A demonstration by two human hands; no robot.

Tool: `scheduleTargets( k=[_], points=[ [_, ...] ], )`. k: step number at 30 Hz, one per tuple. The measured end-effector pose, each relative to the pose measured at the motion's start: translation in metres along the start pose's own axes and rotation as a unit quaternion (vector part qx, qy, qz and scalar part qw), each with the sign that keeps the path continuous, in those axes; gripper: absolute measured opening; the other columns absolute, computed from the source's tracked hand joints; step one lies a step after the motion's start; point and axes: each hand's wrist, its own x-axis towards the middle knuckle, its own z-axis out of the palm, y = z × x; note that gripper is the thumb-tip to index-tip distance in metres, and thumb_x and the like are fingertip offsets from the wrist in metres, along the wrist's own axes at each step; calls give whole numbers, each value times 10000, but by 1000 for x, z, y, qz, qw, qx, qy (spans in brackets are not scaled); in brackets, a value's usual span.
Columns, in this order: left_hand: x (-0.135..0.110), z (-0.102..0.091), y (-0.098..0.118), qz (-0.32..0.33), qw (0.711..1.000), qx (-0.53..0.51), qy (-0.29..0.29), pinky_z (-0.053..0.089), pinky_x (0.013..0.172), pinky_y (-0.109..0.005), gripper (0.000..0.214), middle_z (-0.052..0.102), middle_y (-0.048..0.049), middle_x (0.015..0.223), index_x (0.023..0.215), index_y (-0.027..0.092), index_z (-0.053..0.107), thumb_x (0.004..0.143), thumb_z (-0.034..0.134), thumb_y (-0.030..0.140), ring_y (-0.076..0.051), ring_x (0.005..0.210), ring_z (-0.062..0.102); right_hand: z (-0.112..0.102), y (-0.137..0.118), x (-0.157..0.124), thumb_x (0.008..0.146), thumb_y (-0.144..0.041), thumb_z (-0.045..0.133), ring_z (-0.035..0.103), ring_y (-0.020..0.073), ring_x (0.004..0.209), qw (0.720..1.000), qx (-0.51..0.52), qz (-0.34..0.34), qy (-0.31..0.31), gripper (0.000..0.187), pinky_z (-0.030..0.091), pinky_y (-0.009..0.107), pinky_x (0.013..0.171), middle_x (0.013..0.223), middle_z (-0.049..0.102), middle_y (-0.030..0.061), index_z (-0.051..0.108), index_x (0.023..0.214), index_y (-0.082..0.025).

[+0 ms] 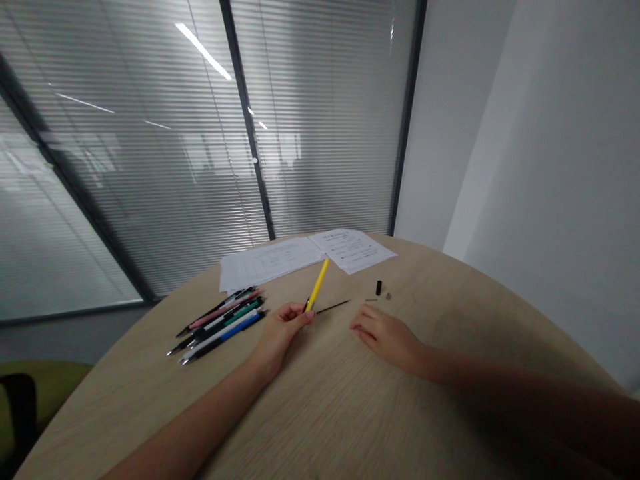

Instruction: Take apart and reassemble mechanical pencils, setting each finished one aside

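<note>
My left hand [285,333] is closed around the lower end of a yellow pen barrel [319,285], which tilts up and away to the right. Just right of those fingers, a thin dark pen refill [333,307] points toward the right; whether the hand also touches it I cannot tell. My right hand [383,337] rests low over the tabletop with its fingers curled together, and anything inside them is hidden. Beyond it lie a short black pen part [379,287], a small thin piece like a spring [371,299] and a tiny greyish piece [388,295].
Several pens [225,323] in mixed colours lie side by side left of my left hand. Printed paper sheets [270,262] spread along the far edge of the round wooden table [320,413]. A green chair [55,380] stands at the left, with blinds-covered glass behind.
</note>
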Motion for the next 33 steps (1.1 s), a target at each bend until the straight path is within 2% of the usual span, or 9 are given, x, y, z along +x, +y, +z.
scheduleTargets(
  k=[4,7,10,15,19,22,25,29,33],
  points=[
    [2,0,-4,15,1000,-9,22,325,521,-208,221,556,45,519,595,153,583,508,710,311,-91,499,458,7,2,37,814,-47,426,554,176,872,984,-172,-47,-9,264,439,273,682,1039,573,100,577,1014,-131],
    [4,-1,-5,35,998,-13,46,328,521,-206,189,538,51,495,569,154,567,516,689,287,-91,494,457,14,4,61,810,-50,456,545,203,876,955,-278,-100,-41,192,430,293,672,909,620,89,619,885,-119],
    [4,-2,-5,59,995,-15,79,345,529,-211,176,537,52,509,574,155,561,509,677,270,-97,500,471,18,5,74,800,-53,478,544,208,839,940,-305,-139,-57,173,416,302,651,804,633,82,634,784,-124],
    [8,-4,-9,89,991,-5,102,357,538,-215,178,542,52,546,600,150,570,512,673,264,-99,517,480,14,3,79,807,-69,468,539,199,823,932,-312,-177,-57,171,393,304,643,802,633,78,625,789,-133],
    [11,-6,-12,92,990,0,107,375,564,-221,191,580,38,595,635,149,595,518,683,270,-110,560,511,6,5,66,797,-127,477,537,187,750,936,-292,-197,19,131,379,302,622,733,618,66,600,753,-136],
    [11,-5,-12,88,991,2,97,401,593,-235,199,618,16,618,640,149,623,504,690,279,-136,603,549,-2,10,40,775,-136,464,516,167,646,934,-249,-224,126,143,368,293,579,630,583,41,574,684,-152],
    [10,-4,-11,68,995,11,77,421,635,-252,223,659,-6,657,678,152,671,503,692,289,-161,650,581,-8,19,8,781,-123,430,513,153,641,931,-197,-228,206,169,396,292,615,649,586,36,561,688,-174],
    [5,-4,-8,27,998,46,33,422,689,-265,280,698,-20,747,769,172,713,537,691,327,-188,730,601,-10,36,-20,794,-134,426,537,162,691,942,-133,-152,267,141,443,307,673,700,597,40,555,775,-188],
    [2,-6,-4,10,997,63,-40,401,765,-279,335,708,-26,831,839,186,720,544,703,343,-213,823,589,-7,51,-21,811,-162,424,555,168,694,955,-59,-36,288,129,467,298,635,729,595,50,550,821,-185]
  ],
)
